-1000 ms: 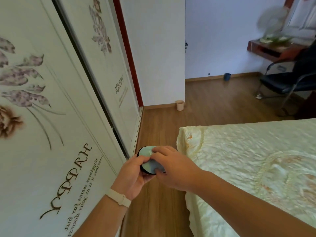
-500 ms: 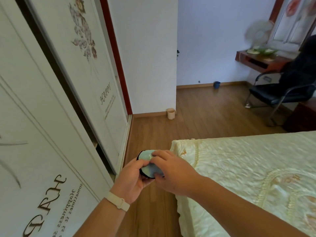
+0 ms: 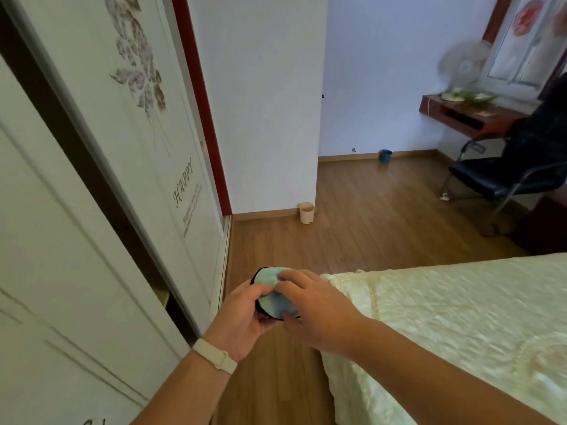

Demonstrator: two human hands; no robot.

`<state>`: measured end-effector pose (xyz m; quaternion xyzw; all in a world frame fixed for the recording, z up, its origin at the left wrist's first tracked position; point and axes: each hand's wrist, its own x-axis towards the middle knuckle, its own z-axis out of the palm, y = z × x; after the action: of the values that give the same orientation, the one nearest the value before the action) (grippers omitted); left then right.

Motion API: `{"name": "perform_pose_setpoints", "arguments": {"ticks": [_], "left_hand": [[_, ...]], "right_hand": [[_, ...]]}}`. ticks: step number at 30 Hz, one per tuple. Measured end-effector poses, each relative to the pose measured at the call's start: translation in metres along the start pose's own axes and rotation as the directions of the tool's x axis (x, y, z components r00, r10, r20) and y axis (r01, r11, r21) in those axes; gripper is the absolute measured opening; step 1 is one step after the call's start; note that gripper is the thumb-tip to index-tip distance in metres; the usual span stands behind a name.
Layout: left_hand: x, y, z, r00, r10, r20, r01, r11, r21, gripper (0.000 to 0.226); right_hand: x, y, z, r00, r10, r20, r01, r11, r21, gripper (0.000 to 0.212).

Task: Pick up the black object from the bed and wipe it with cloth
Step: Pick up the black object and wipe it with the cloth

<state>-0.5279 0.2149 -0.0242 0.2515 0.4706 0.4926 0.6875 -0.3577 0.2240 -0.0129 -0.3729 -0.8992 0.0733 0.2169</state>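
Note:
My left hand (image 3: 242,317) grips a round black object (image 3: 256,276) from below, over the wooden floor beside the bed corner. Only its dark rim shows, since a pale blue-green cloth (image 3: 271,294) covers its top. My right hand (image 3: 313,308) presses that cloth onto the object, thumb under and fingers on top. A white band sits on my left wrist. The bed (image 3: 460,317) with its cream quilted cover lies to the right of both hands.
White sliding wardrobe doors (image 3: 107,194) run along the left, close to my left arm. A small beige bin (image 3: 306,212) stands by the wall corner, a blue cup (image 3: 385,155) farther back. A black chair (image 3: 506,176) and a wall desk with a fan are at the far right.
The view has swung slightly to the right and down. Both hands stay on the object, with the right hand shifting the cloth a little over its top.

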Motion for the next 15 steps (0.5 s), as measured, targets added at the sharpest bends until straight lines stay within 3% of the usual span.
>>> {"name": "perform_pose_setpoints", "arguments": {"ticks": [15], "left_hand": [[0.157,0.041,0.041,0.999,-0.024,-0.028,0.025,0.999,0.043,0.027]], "right_hand": [[0.094,0.146,0.015,1.0,-0.004,0.014,0.004,1.0,0.011,0.044]]}}
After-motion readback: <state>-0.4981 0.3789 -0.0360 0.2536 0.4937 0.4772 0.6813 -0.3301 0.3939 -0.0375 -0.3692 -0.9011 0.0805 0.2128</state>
